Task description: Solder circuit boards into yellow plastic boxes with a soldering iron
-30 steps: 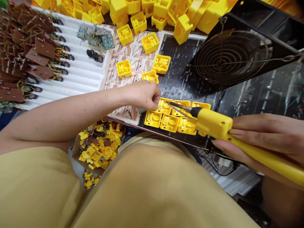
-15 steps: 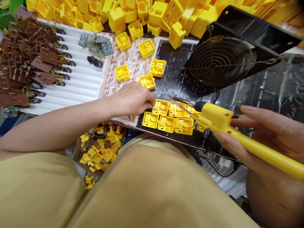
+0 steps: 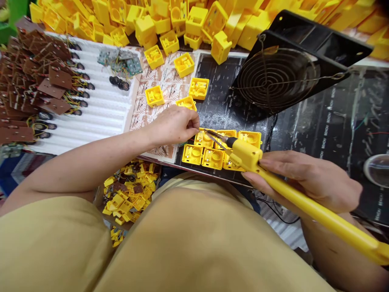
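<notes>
My right hand (image 3: pixel 306 178) grips a yellow soldering iron (image 3: pixel 273 178) by its long handle. Its metal tip (image 3: pixel 214 135) points left over a cluster of several open yellow plastic housings (image 3: pixel 212 156) on the black mat. My left hand (image 3: pixel 174 125) rests beside the cluster's upper-left housing (image 3: pixel 203 140), fingers pinched together at its edge. What the pinch holds is too small to make out. The iron's tip lies just right of those fingertips.
A black fan with a wire grille (image 3: pixel 276 77) leans behind the cluster. Loose yellow housings (image 3: pixel 154 95) lie on the patterned sheet, with a large heap (image 3: pixel 182 20) at the back. Brown circuit boards with wires (image 3: pixel 36 85) cover the white tray at left. A box of yellow scraps (image 3: pixel 130 192) sits below the table edge.
My right hand has brought the soldering iron leftward and closer to the housings, with the tip now near my left fingertips. My left hand stayed pinched at the upper-left housing.
</notes>
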`<state>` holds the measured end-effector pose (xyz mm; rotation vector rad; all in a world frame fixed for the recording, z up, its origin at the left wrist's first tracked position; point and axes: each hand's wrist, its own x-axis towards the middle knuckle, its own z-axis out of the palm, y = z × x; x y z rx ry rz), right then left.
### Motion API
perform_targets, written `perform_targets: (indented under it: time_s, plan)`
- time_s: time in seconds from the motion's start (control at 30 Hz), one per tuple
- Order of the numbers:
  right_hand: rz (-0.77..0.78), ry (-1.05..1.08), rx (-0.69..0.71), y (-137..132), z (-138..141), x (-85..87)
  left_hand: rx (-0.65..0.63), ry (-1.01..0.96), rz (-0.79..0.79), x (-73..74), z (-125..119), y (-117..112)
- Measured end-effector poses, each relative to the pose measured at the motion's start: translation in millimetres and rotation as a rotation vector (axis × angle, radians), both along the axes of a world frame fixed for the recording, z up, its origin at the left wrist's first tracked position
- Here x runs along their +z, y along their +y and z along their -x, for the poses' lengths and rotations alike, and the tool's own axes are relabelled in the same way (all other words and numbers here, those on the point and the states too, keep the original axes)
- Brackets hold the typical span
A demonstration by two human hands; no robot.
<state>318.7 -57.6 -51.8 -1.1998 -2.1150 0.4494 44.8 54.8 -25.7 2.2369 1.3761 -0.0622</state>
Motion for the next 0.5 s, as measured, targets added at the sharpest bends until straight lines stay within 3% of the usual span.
perform_targets:
  time_s: [0.3,0.5]
  plan:
    - [-0.368,0.046,0.168,16,9,5.9,-0.044,-0.007,-0.025,-5.6,3,3]
    - [-0.333,0.022,0.282,21,17,15.7,-0.06,0.054,-0.043,-3.7,-1,2]
